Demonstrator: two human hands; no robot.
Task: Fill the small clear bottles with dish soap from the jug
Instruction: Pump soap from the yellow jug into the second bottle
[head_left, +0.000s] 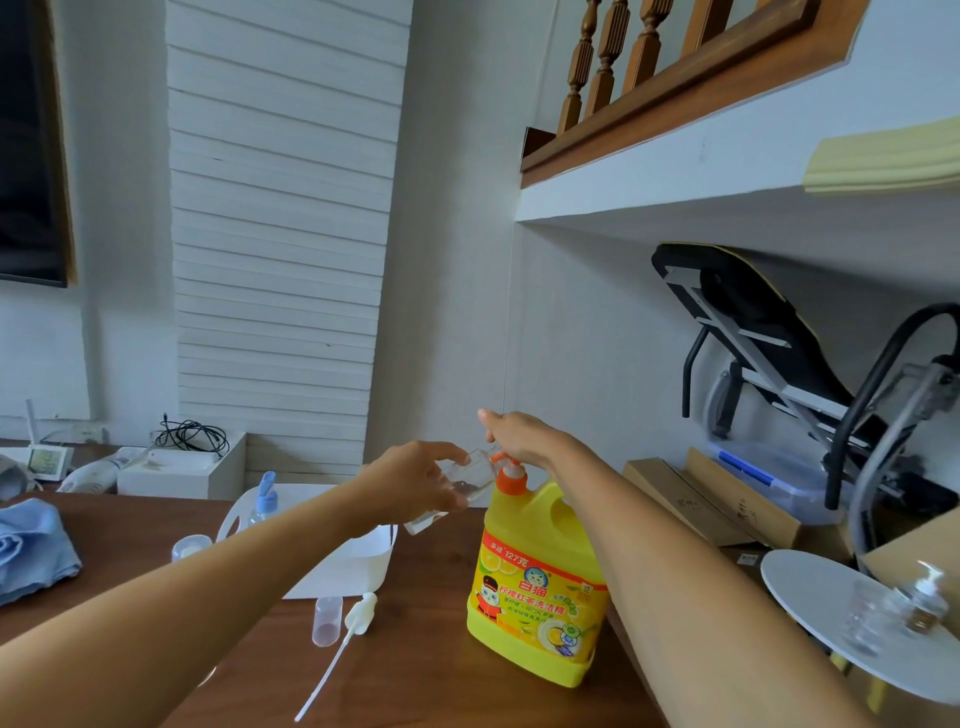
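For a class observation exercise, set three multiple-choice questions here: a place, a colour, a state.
1. Where does the loose pump lie? A on the floor; B on the table, left of the jug; C on a shelf.
2. The jug's pump collar is: A orange; B green; C black.
3. The small clear bottle is: A standing capped; B held tilted at the spout by the left hand; C lying flat.
Answers: B, it rests on the wood; A, orange above yellow; B, fingers grip it.
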